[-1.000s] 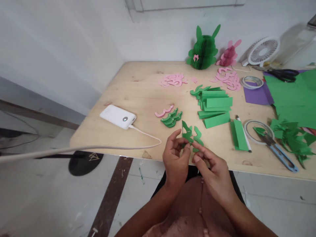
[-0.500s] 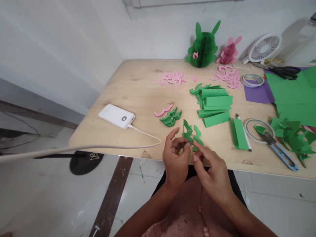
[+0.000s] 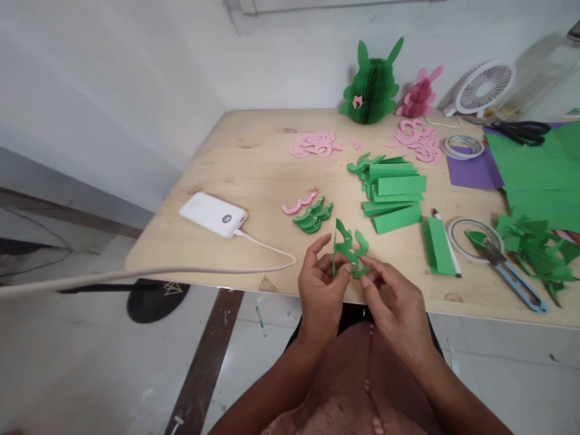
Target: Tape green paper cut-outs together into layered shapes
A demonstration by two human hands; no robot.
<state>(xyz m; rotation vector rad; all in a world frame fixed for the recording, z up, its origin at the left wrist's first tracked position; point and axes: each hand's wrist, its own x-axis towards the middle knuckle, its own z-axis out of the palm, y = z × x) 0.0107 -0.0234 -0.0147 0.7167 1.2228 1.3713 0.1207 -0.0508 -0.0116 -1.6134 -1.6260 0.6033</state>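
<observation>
At the table's front edge my left hand [image 3: 319, 293] is closed in a pinch on a wavy green paper cutout [image 3: 343, 237], which stands up from the fingers. My right hand [image 3: 399, 302] is closed at the fingertips on a curved green paper piece [image 3: 362, 243] just beside it. Where the two pieces meet, the fingers partly hide them. Beyond the left hand lie a small stack of green paper cutouts [image 3: 312, 216] and a wavy pink paper strip [image 3: 299, 204].
Folded green strips [image 3: 399, 186] and pink cutouts [image 3: 317, 145] lie farther back. To the right are a marker [image 3: 446, 241], a tape roll [image 3: 457, 229], a blue-handled cutter [image 3: 516, 281] and green scraps [image 3: 534, 241]. A power bank [image 3: 212, 214] trails its cable leftward.
My right hand has shifted slightly right, its fingertips drawing a little away from my left hand. More of the green paper between the hands shows now. My left hand stays almost in place.
</observation>
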